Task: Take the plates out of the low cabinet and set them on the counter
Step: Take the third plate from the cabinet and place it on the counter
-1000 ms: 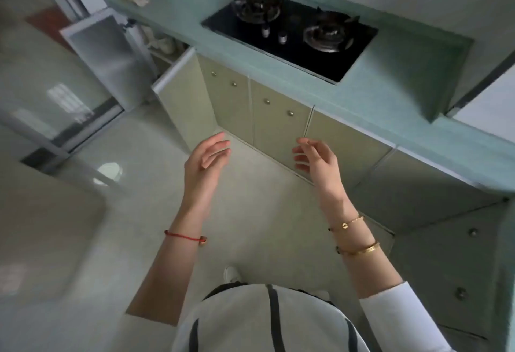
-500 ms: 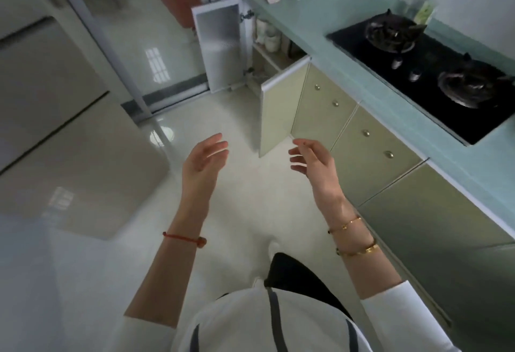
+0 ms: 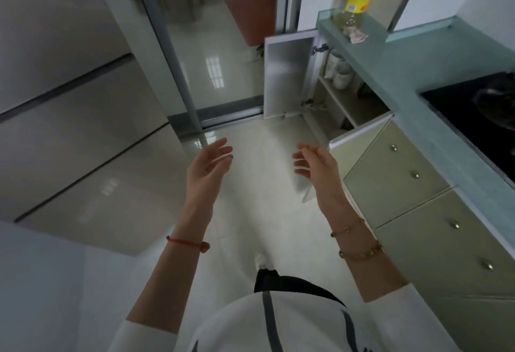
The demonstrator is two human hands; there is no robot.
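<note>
The low cabinet (image 3: pixel 338 106) stands open at the far end of the teal counter (image 3: pixel 404 73), both of its doors swung out. White crockery (image 3: pixel 341 73) sits on its upper shelf; I cannot make out single plates. My left hand (image 3: pixel 209 169) and my right hand (image 3: pixel 316 166) hover side by side over the floor, short of the cabinet, fingers apart and holding nothing. The right hand is in front of the nearer open door (image 3: pixel 359 148).
A yellow-labelled bottle (image 3: pixel 355 0) stands on the counter's far end. A black gas hob (image 3: pixel 479 117) is set into the counter at right. Closed cabinet doors with knobs (image 3: pixel 395 173) line the right side. A glass sliding door (image 3: pixel 211 53) lies ahead, glossy tiled floor below.
The view has swung left from the hob toward the open cabinet, which now lies closer ahead. Both hands stay raised, open and empty.
</note>
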